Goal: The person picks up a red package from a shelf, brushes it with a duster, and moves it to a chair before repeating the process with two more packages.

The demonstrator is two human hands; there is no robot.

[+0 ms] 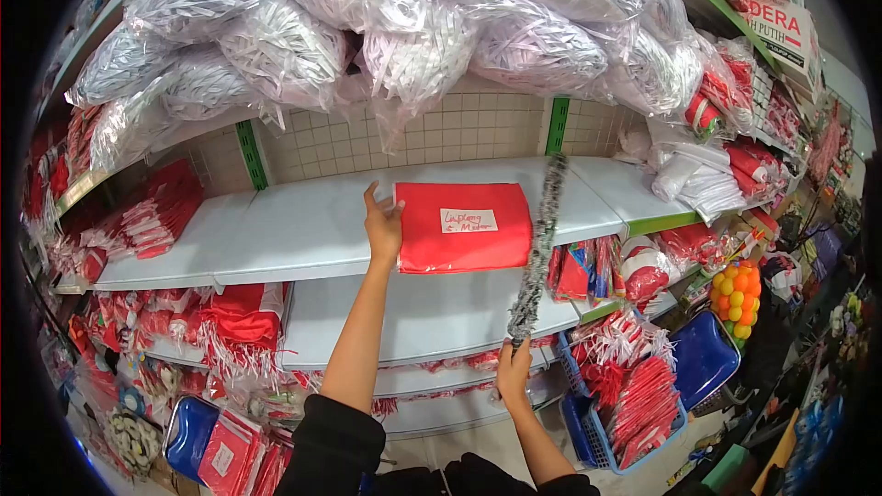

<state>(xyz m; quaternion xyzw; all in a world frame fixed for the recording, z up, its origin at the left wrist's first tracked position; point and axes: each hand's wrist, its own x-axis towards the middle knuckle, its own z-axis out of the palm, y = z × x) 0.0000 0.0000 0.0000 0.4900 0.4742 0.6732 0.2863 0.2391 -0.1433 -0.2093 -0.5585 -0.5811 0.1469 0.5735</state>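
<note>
A flat red packet (464, 243) in clear wrapping, with a handwritten white label, is in front of the upper grey shelf and overlaps its front edge in this view. My left hand (384, 228) grips it by the left edge, fingers pointing upward. Closed around the lower end of a duster is my right hand (514, 370). The duster (540, 248) has a long, fluffy grey-and-black head that stands nearly upright along the packet's right side, its tip reaching toward the back of the shelf.
Bulging clear bags of white strips (413, 41) crowd the shelf overhead. Red packets (152, 216) are stacked at the left, and white rolled bundles (698, 174) at the right. Blue baskets (678, 427) of red goods stand low right. Green uprights (557, 126) hold the shelving.
</note>
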